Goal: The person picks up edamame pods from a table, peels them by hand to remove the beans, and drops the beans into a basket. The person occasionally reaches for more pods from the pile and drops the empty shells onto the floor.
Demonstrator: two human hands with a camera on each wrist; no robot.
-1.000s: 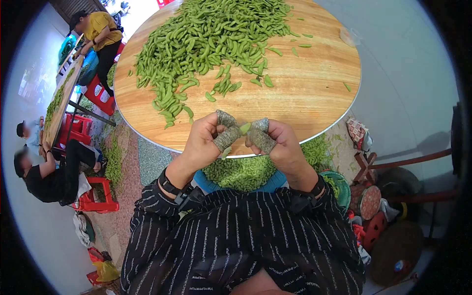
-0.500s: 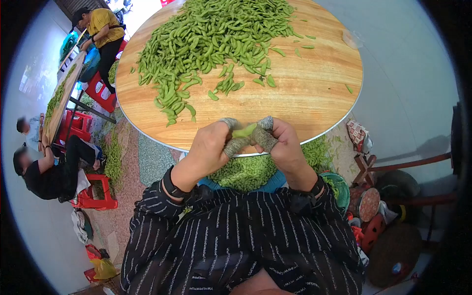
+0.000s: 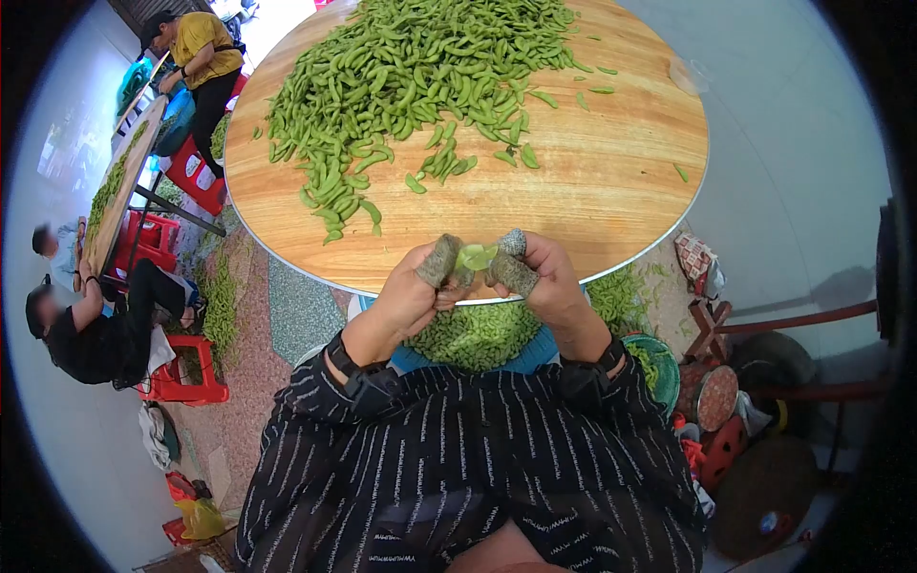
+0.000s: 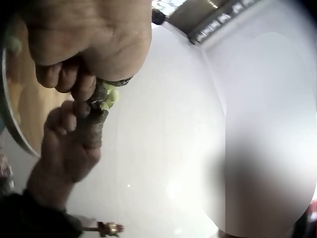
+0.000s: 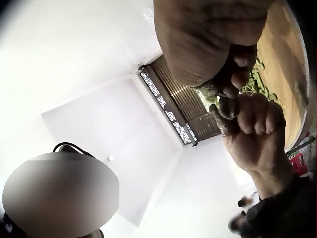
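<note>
A green soybean pod (image 3: 477,257) is between my two hands at the table's near edge, its pale inner side showing. My left hand (image 3: 406,294) pinches its left end, and my right hand (image 3: 556,291) grips the other end. Grey-brown wraps (image 3: 519,274) cover the thumbs and forefingers. In the left wrist view, the pod (image 4: 112,97) shows pale green at the meeting fingertips. Below the hands, a blue basin (image 3: 542,355) holds many shelled green beans (image 3: 473,334). A large heap of pods (image 3: 401,81) covers the far part of the round wooden table (image 3: 611,172).
Several loose pods (image 3: 528,156) lie between heap and hands. A clear plastic piece (image 3: 688,76) sits at the table's right edge. A green basket (image 3: 669,377) and a wooden stool (image 3: 709,325) stand on the right. At left, people work beside another table (image 3: 115,205) and red stools (image 3: 196,372).
The left hand moved right and turned, blurring half a second ago. The pod between the hands now shows a wider, pale opened face. The right hand has barely moved.
</note>
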